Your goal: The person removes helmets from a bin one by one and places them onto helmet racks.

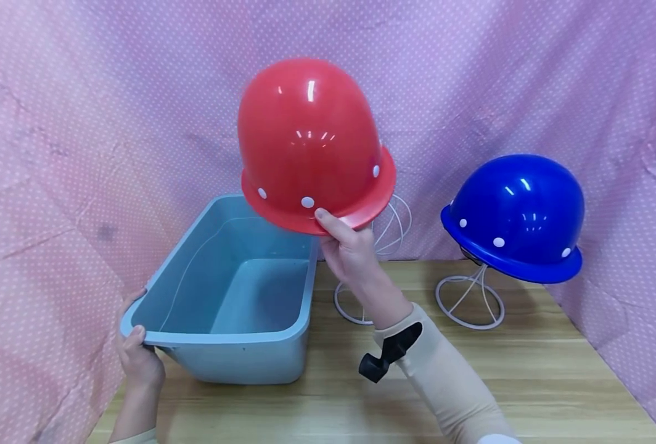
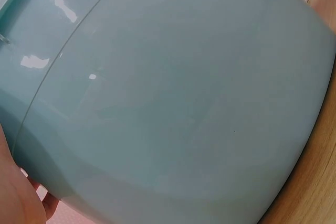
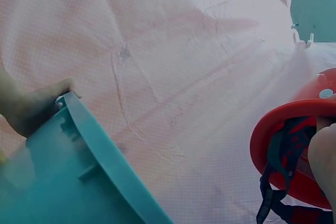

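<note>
My right hand holds a red hard hat by its brim, thumb on top and fingers underneath. The hat is raised above the right far part of a blue-grey plastic tub. Dark straps hang from inside it in the right wrist view. At the tub's near left corner, my left hand grips the rim with the thumb over the edge. The tub's outer wall fills most of the left wrist view.
To the right, a blue hard hat sits tilted on a white wire stand. Another wire stand is partly hidden behind my right hand. All stand on a wooden table, with a pink dotted cloth hanging around it.
</note>
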Tool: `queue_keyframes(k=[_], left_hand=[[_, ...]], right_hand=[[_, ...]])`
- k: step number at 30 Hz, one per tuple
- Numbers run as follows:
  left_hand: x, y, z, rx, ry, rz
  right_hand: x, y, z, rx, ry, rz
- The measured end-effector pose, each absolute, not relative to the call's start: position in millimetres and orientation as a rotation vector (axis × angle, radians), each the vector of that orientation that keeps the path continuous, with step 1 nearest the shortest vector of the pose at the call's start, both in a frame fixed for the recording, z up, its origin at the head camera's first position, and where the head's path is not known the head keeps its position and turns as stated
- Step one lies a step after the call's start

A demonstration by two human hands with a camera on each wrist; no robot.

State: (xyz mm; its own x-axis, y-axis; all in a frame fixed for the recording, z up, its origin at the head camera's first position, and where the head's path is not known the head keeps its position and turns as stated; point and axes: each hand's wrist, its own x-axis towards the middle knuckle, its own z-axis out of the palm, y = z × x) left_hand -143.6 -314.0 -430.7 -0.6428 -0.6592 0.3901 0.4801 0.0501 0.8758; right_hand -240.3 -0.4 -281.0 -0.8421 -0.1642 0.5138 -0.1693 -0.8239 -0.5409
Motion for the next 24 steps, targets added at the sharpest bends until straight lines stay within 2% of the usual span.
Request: queue_keyframes(k=[10,17,24], left_hand=[[-140.7,-311.5,-428.7,0.217,-1.500,-1.714],[-145.1,-315.6,-429.6,0.096,-1.476,-1.716],[-142.4,-314.3,-425.8,0.107,-1.501,-1.717]], right_hand=[[-246.1,10.2,-276.7,0.796,-0.794,2.758],[-248.4,7.9,-282.3,0.748,-0.760,2.683],[-251.0,8.6,-290.2,0.724,-0.755,2.640]])
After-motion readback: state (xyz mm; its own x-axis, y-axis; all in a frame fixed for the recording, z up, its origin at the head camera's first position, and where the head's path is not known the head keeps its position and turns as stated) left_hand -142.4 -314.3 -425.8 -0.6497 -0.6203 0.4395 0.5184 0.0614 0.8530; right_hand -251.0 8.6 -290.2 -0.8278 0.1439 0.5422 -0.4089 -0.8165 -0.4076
